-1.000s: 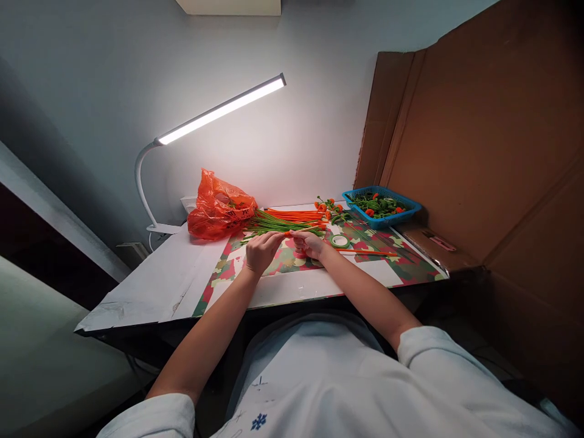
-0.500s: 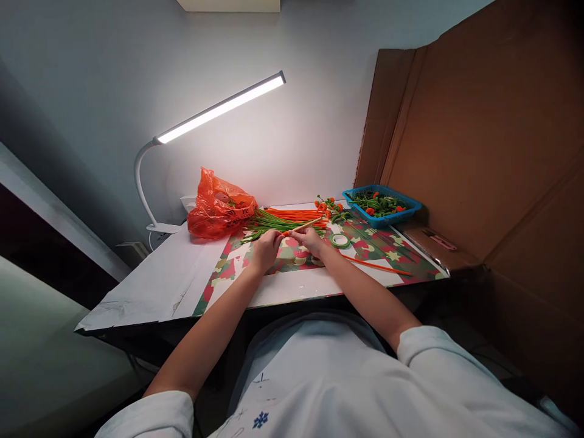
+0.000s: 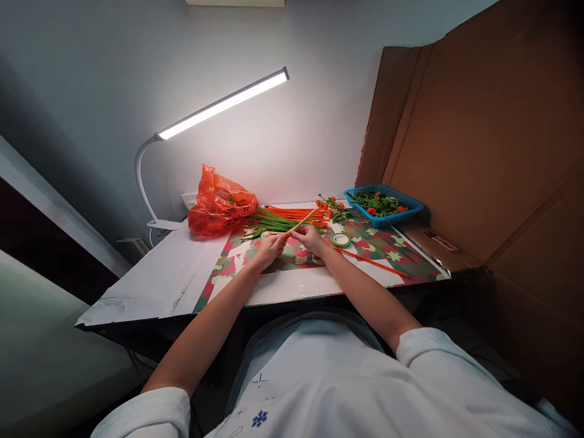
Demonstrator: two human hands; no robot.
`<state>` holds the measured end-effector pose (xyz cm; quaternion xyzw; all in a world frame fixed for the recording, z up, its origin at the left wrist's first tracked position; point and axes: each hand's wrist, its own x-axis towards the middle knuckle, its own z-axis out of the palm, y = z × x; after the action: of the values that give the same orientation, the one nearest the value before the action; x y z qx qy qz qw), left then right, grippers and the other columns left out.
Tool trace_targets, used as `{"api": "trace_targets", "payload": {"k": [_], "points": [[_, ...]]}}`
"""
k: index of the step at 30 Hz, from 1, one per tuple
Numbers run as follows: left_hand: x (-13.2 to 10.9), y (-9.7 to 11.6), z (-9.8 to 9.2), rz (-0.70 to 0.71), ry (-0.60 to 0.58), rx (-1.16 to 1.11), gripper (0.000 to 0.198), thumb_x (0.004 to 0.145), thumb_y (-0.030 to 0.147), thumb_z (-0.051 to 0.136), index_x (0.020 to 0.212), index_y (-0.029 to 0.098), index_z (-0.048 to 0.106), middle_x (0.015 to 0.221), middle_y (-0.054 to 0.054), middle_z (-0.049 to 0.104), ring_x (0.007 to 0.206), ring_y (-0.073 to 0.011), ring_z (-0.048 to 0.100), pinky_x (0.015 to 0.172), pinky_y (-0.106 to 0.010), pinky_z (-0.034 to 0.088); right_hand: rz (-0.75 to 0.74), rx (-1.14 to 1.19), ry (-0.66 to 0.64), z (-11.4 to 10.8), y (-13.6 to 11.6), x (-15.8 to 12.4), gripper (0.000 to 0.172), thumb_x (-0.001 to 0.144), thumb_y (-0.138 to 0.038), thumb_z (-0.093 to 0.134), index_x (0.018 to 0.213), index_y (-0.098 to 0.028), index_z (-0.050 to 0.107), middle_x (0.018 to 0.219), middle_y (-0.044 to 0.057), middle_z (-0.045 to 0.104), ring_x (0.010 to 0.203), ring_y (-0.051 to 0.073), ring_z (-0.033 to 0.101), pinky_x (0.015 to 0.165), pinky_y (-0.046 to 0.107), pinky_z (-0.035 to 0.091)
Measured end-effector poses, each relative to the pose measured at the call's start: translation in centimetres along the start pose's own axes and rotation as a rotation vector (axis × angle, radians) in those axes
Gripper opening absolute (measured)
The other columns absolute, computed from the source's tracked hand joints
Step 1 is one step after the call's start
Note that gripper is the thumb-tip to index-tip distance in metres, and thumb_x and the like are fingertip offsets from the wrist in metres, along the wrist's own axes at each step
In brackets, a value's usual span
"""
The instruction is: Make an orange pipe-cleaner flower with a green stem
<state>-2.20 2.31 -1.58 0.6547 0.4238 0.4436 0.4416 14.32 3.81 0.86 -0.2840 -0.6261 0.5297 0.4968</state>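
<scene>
Both my hands meet over a camouflage-patterned mat (image 3: 292, 258) on a white table (image 3: 182, 267). My left hand (image 3: 269, 249) and my right hand (image 3: 310, 238) are closed together on a thin orange stem (image 3: 303, 222) that slants up and away to the right. Just behind them lies a pile of green and orange stems (image 3: 283, 219). Another long orange stem (image 3: 374, 263) lies on the mat to the right of my right forearm. A roll of green tape (image 3: 340, 239) sits beside my right hand.
An orange plastic bag (image 3: 221, 204) lies at the back left. A blue basket (image 3: 382, 205) with green and orange pieces stands at the back right, small orange-headed sprigs (image 3: 329, 205) beside it. A lit desk lamp (image 3: 219, 109) arches overhead. A cardboard wall (image 3: 479, 140) closes the right side.
The orange stem in my hands has swung from lying flat to tilting upward. The loose stem on the right has shifted to a slanted lie.
</scene>
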Motion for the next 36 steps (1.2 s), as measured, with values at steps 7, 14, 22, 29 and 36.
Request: {"api": "trace_targets", "payload": {"k": [7,14,22,29,36], "points": [[-1.2,1.9,0.2,-0.076,-0.147,-0.254,0.04,0.087,0.05,0.058,0.07,0.015,0.048,0.055,0.008,0.032,0.04,-0.0026,0.028,0.038,-0.016,0.027,-0.031,0.003,-0.06,0.1,-0.6,-0.2,0.026,0.064,-0.037,0.077,0.064,-0.016,0.063,0.061,-0.001,0.059,0.064,0.012,0.054,0.062,0.024,0.04],[-1.3,2.8,0.8,-0.05,-0.116,-0.199,0.042,0.081,0.054,0.06,0.065,0.019,0.043,0.053,0.01,0.024,0.039,-0.0046,0.021,0.038,-0.018,0.022,-0.059,0.02,-0.062,0.5,-1.2,-0.5,0.026,0.066,-0.041,0.074,0.07,-0.017,0.064,0.068,0.0,0.061,0.07,0.013,0.054,0.064,0.024,0.042],[-1.4,2.9,0.7,0.155,0.197,0.097,0.027,0.081,0.036,0.062,0.061,0.02,0.052,0.064,0.0,0.048,0.063,-0.0153,0.041,0.057,-0.024,0.034,0.015,-0.01,-0.021,0.0,-0.2,-0.4,0.034,0.062,-0.046,0.077,0.068,-0.015,0.064,0.059,-0.002,0.058,0.053,0.008,0.043,0.049,0.021,0.033],[-1.5,3.1,0.9,0.177,0.198,0.138,0.023,0.083,0.029,0.059,0.062,0.02,0.057,0.062,0.0,0.05,0.064,-0.0152,0.044,0.061,-0.025,0.036,0.029,0.033,-0.081,0.1,-0.4,-0.3,0.039,0.056,-0.048,0.081,0.069,-0.015,0.064,0.063,0.0,0.062,0.061,0.011,0.056,0.061,0.025,0.048],[-1.2,2.7,0.7,0.01,-0.032,-0.077,0.043,0.084,0.056,0.054,0.065,0.018,0.053,0.052,0.007,0.029,0.04,-0.0062,0.022,0.039,-0.021,0.019,-0.021,0.021,-0.111,0.3,-1.0,-0.6,0.033,0.057,-0.04,0.083,0.067,-0.016,0.063,0.062,-0.001,0.061,0.059,0.012,0.057,0.059,0.025,0.048]]}}
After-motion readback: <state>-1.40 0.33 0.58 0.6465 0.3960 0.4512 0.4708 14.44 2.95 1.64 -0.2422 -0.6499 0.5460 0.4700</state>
